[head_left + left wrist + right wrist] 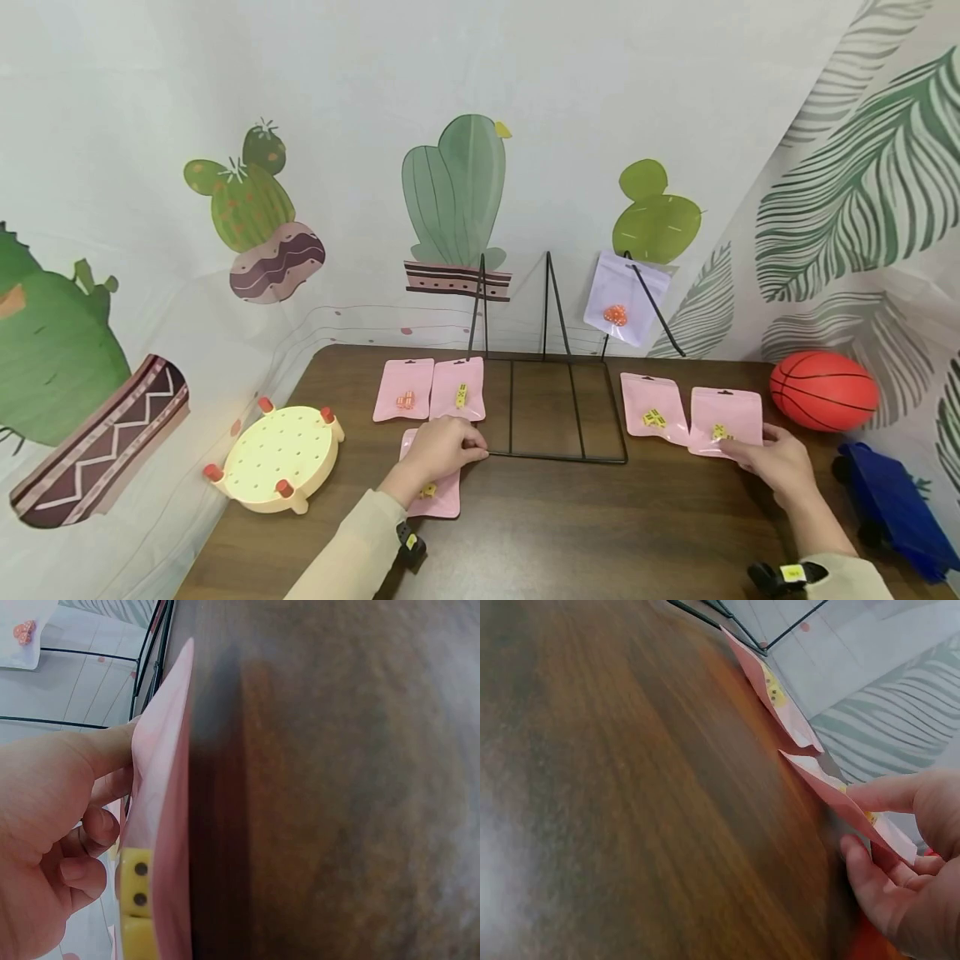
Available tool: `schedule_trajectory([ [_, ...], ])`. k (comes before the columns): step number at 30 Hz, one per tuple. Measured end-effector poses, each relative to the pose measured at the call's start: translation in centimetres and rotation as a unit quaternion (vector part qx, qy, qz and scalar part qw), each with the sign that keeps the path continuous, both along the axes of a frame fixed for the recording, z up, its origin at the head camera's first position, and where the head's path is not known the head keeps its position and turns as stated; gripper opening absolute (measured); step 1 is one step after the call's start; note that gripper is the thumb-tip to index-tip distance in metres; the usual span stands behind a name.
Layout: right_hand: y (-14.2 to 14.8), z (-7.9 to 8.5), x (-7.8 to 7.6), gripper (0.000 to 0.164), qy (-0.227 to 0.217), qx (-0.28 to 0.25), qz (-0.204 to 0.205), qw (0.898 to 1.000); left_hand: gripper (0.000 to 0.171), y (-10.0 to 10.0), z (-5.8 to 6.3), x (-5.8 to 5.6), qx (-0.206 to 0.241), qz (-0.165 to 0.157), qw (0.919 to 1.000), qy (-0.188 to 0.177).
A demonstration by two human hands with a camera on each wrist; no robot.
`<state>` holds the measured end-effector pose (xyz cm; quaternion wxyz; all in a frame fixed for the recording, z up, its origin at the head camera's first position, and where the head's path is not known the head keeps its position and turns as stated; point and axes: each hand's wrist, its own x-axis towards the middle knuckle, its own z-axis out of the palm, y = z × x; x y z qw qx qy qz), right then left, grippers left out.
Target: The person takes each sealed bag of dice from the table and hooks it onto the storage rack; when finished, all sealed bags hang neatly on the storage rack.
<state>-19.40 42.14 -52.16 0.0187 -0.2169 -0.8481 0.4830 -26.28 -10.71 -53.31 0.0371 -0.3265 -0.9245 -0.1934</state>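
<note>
My right hand (783, 462) pinches the lower right edge of a pink zip bag (742, 408) with yellow dice. In the right wrist view, fingers lie on both sides of that bag (832, 795). My left hand (442, 450) is over another pink bag (446, 502) with yellow dice, its fingertips by the front left of a black wire rack (558, 457). In the left wrist view the bag (161, 780) hides a fingertip; I cannot tell what these curled fingers hold. A pale purple bag (633, 292) with orange dice hangs on the rack's right hook.
Left of the rack lie two pink bags, one with orange dice (405, 402), one with yellow (461, 397). Right of it lies another pink bag (651, 400). A yellow pegged stand (281, 454) is at left; a red basketball (823, 390) and blue toy vehicle (896, 508) are at right.
</note>
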Motion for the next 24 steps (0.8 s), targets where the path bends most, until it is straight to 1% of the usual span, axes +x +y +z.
schedule_trajectory([
  [3,0.3,-0.2,0.4,0.096,0.002,-0.057,0.004,0.998,0.009,0.0,-0.1,0.0,0.0,0.0,1.0,-0.002],
  [6,0.5,-0.3,0.7,0.091,-0.003,-0.094,0.009,0.995,0.008,0.0,0.0,0.1,0.002,0.002,1.0,-0.008],
  [8,0.7,-0.3,0.8,0.086,-0.005,-0.114,0.012,0.993,0.006,0.0,0.0,0.1,0.004,0.002,0.9999,-0.011],
  [11,0.9,-0.4,1.0,0.082,-0.006,-0.129,0.014,0.991,0.007,0.1,0.1,0.1,0.006,0.002,0.9999,-0.013],
  [14,1.1,-0.5,1.2,0.083,-0.003,-0.151,0.017,0.988,0.008,0.1,0.1,0.0,0.007,0.001,0.9999,-0.012],
  [18,1.5,-0.9,1.4,0.086,0.0,-0.197,0.017,0.98,0.006,0.1,0.0,0.0,0.004,0.003,0.9999,-0.009],
  [20,1.7,-1.0,1.7,0.088,0.007,-0.218,0.017,0.976,0.006,0.1,0.0,0.1,0.004,0.002,1.0,-0.007],
  [24,1.8,-1.4,2.2,0.089,0.033,-0.244,0.024,0.969,0.006,0.1,0.0,0.1,0.004,0.002,0.9999,-0.009],
])
